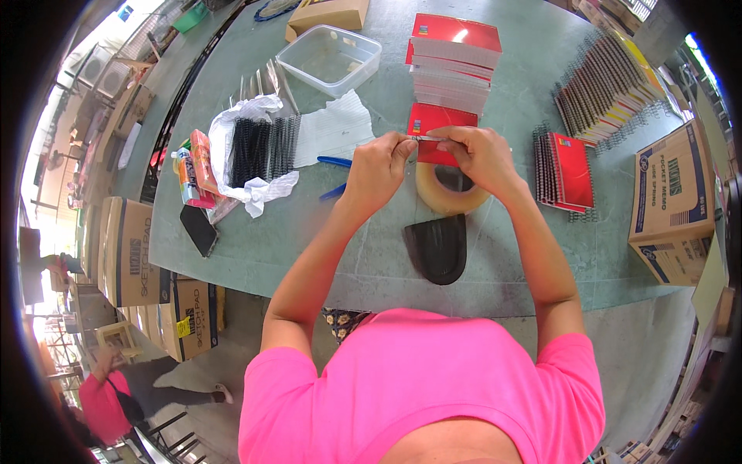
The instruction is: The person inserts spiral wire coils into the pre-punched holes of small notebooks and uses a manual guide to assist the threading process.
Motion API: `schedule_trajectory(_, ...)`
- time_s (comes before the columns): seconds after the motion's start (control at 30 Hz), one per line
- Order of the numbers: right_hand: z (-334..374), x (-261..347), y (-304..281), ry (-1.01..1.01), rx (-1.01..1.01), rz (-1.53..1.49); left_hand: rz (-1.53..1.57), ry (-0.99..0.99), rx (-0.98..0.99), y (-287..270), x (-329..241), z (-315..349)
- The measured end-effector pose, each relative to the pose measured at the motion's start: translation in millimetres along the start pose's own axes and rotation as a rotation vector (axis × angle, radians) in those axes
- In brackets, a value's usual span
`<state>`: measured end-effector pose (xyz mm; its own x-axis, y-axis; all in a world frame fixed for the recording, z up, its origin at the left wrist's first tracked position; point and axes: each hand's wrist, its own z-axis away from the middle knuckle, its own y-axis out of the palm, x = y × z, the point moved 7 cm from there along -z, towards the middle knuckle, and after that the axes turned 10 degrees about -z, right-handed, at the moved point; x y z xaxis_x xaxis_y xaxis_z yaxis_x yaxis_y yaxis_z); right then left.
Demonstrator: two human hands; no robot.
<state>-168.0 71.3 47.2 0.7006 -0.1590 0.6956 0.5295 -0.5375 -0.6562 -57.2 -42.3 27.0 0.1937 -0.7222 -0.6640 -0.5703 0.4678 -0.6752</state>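
While both hands pinch a thin, light coil (423,138) at its ends, left hand (376,164) at 9 o'clock and right hand (478,151) at 3, it hangs above the tape roll (452,192). It looks springy and easily bent, so the ends seem the safest grip.

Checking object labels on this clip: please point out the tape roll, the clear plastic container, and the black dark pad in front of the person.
tape roll (433,203), head view, left rim.
clear plastic container (297,58), head view, left wall.
black pad (438,249), head view, centre.

Tape roll (452,195) partly behind hands
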Motion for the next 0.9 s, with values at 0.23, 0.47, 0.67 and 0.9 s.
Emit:
schedule_trajectory(0.23, 0, 2, 6, -0.044, 0.047, -0.004, -0.208, 0.170, -0.148, -6, -12, -8)
schedule_trajectory(0.47, -6, 9, 12, -0.073, 0.042, 0.032, -0.007, 0.112, 0.165, -8, 4, -21)
schedule_trajectory(0.67, -4, 3, 14, -0.103, -0.015, -0.069, -0.047, 0.001, 0.288, -9, 4, -18)
schedule_trajectory(0.9, -11, -1, 15, -0.067, 0.009, -0.151, -0.338, 0.389, -0.038, -16, -18, -18)
